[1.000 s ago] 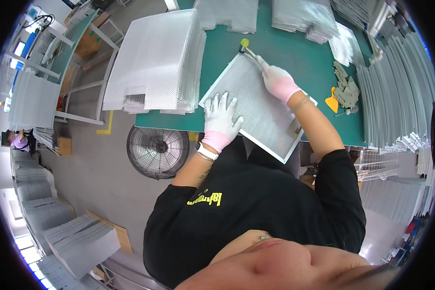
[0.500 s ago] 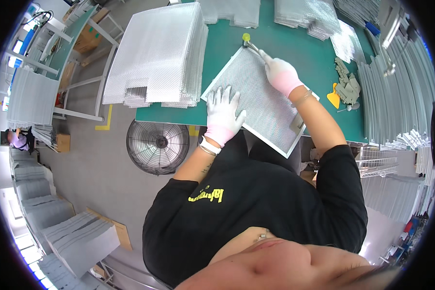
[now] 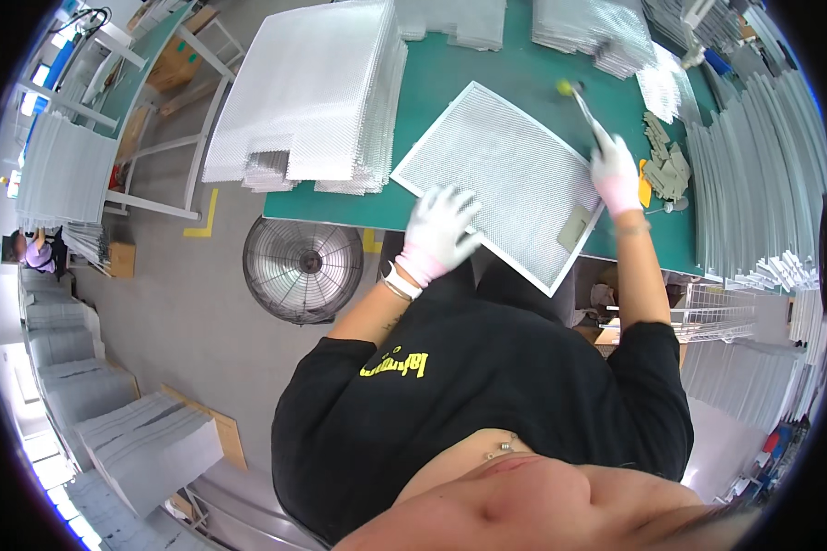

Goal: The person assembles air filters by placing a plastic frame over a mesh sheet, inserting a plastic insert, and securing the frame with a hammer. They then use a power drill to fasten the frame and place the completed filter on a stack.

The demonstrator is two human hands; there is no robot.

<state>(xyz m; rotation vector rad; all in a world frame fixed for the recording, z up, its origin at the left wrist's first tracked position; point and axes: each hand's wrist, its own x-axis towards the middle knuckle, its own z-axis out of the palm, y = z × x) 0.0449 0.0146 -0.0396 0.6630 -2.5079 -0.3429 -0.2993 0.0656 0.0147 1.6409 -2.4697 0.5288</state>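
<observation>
A framed mesh panel (image 3: pixel 501 174) with a white metal rim lies turned like a diamond on the green table (image 3: pixel 473 69), its near corner reaching past the front edge. A small grey-green plate (image 3: pixel 574 230) sits in the panel near its right side. My left hand (image 3: pixel 438 230), in a white and pink glove, rests with fingers spread at the panel's lower left edge. My gloved right hand (image 3: pixel 615 174) is closed round the handle of a small mallet (image 3: pixel 568 88) with a yellow and dark head. The mallet is beyond the panel's right edge, its head blurred.
A tall stack of notched mesh sheets (image 3: pixel 303 92) stands at the left on the table. More mesh sheets (image 3: pixel 588 32) lie at the back. Grey-green plates (image 3: pixel 666 170) and a yellow piece (image 3: pixel 645 184) lie at right, beside upright panel frames (image 3: pixel 753 184). A floor fan (image 3: pixel 305 266) stands below left.
My right hand has swung the mallet from the panel's far corner out to the right. My left hand has slid slightly right and nearer me, toward the panel's lower edge.
</observation>
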